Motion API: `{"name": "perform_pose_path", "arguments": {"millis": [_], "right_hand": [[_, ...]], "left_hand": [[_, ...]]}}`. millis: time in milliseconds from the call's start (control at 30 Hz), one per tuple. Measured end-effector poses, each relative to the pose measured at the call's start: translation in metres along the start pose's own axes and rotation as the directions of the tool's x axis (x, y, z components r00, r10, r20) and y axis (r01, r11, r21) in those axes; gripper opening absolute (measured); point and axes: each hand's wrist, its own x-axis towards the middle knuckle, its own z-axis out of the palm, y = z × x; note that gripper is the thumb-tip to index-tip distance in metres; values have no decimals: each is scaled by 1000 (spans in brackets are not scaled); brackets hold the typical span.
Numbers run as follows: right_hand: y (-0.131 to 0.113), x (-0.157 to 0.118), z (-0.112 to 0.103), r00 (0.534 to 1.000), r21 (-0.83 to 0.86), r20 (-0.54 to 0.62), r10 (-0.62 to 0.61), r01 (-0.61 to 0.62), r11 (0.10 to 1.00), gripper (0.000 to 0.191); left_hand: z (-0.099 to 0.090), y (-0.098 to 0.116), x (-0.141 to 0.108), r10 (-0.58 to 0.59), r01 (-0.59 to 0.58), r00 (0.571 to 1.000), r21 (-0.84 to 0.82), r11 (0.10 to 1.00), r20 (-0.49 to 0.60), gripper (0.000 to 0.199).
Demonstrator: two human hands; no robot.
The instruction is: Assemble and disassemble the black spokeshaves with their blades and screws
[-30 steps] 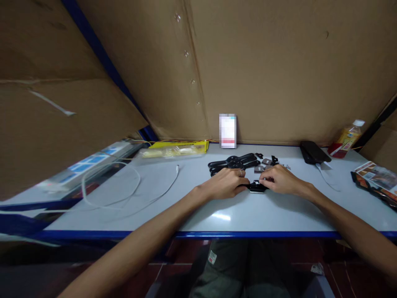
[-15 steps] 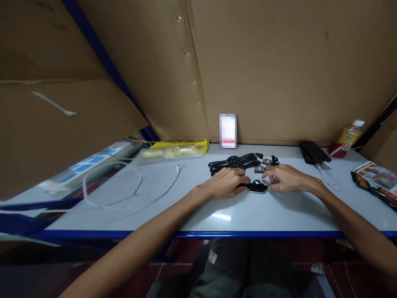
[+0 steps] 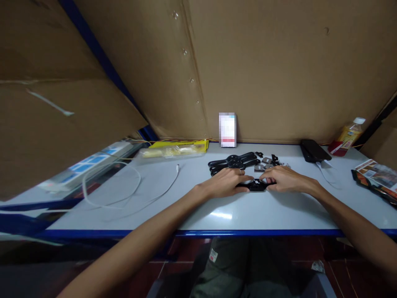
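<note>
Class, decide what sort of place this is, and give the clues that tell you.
Probably a small workstation or work booth: a blue-edged table, brown cardboard panels around it, and similar black parts grouped on top.

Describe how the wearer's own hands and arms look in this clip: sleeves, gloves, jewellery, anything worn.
Both the left hand and right hand are ungloved. The forearms are bare, with no sleeve in view and no watch or bracelet visible. A thin, light-coloured ring sits on a left finger; none is visible on the right.
</note>
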Motion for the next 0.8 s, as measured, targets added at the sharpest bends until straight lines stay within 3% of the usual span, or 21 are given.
{"name": "perform_pose_path", "arguments": {"millis": [333,633,800], "right_hand": [[-2,2,1,999,33,-1,-46,46,998,11],[3,1,6,997,28,-24,-67,68,997,13],[3,1,5,998,26,-15,-53,54,998,12]], "left_hand": [[7,-3,2,-8,6,1000,-88,996,-29,50],[17,-9,1,8,-28,993,-163,986,-119,45],[18,-9,0,13,-31,994,-168,985,-108,45]]}}
